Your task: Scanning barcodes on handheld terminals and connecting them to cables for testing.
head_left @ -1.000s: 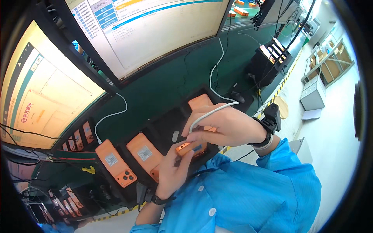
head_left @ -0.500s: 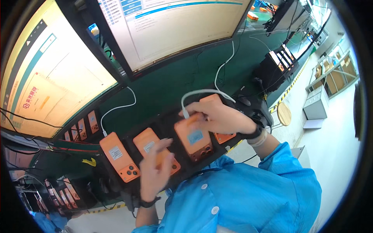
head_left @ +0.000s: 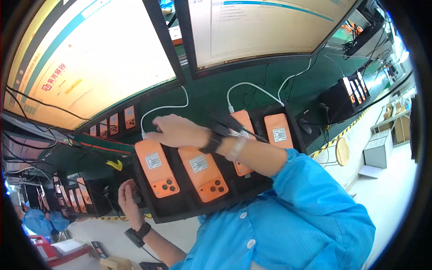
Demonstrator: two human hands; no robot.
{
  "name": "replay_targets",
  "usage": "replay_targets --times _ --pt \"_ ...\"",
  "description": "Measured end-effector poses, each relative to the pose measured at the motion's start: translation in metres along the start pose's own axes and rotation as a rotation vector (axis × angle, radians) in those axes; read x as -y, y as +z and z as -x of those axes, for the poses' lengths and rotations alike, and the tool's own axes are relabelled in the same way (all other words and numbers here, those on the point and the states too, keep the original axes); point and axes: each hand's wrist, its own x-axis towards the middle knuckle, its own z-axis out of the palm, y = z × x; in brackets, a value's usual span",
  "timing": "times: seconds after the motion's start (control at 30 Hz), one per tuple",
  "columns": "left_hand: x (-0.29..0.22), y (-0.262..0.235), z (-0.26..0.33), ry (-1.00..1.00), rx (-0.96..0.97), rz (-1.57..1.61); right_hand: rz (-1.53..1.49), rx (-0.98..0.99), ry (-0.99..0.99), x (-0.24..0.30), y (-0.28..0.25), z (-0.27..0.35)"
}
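Observation:
A black tray (head_left: 180, 211) holds several orange phones lying face down side by side. My right hand (head_left: 175, 130) reaches across to the top end of the leftmost phone (head_left: 155, 168), right beside the plug of a white cable (head_left: 162, 108) that enters that phone. Its fingers are curled, and what they grip is hidden. The second phone (head_left: 202, 173) lies under my wrist. My forearm crosses a third phone (head_left: 243, 121), which has its own white cable (head_left: 252, 87). My left hand (head_left: 128, 202) grips the tray's left edge.
Two large lit monitors (head_left: 90, 67) (head_left: 270, 27) stand behind the green bench. A row of small orange devices (head_left: 112, 123) sits below the left monitor. Another black rack (head_left: 346, 92) stands at the right, and more racked phones (head_left: 76, 193) at the left. A person in blue (head_left: 40, 220) works at the lower left.
My right hand has set the phone it carried into the tray and has moved left to the top of the leftmost phone. My left hand has dropped to the tray's left edge.

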Motion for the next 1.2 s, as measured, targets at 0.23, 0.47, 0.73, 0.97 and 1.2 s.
replay_targets --times 0.23,0.47,0.73,0.97,1.2 --pt "0.122 0.008 0.013 -0.17 0.079 -0.297 -0.272 0.062 0.123 0.012 0.041 -0.026" --pt "0.156 0.036 0.009 -0.147 0.027 -0.378 -0.212 -0.198 -0.099 0.034 0.047 0.012" --pt "0.163 0.044 0.002 -0.125 0.008 -0.384 -0.11 -0.119 -0.023 0.058 0.039 0.031" --pt "0.14 -0.005 0.025 -0.114 -0.11 -0.253 0.203 -0.107 -0.504 0.012 -0.047 0.074" --pt "-0.058 -0.035 0.086 -0.149 0.093 0.29 0.394 0.029 -0.401 -0.024 -0.054 0.11"
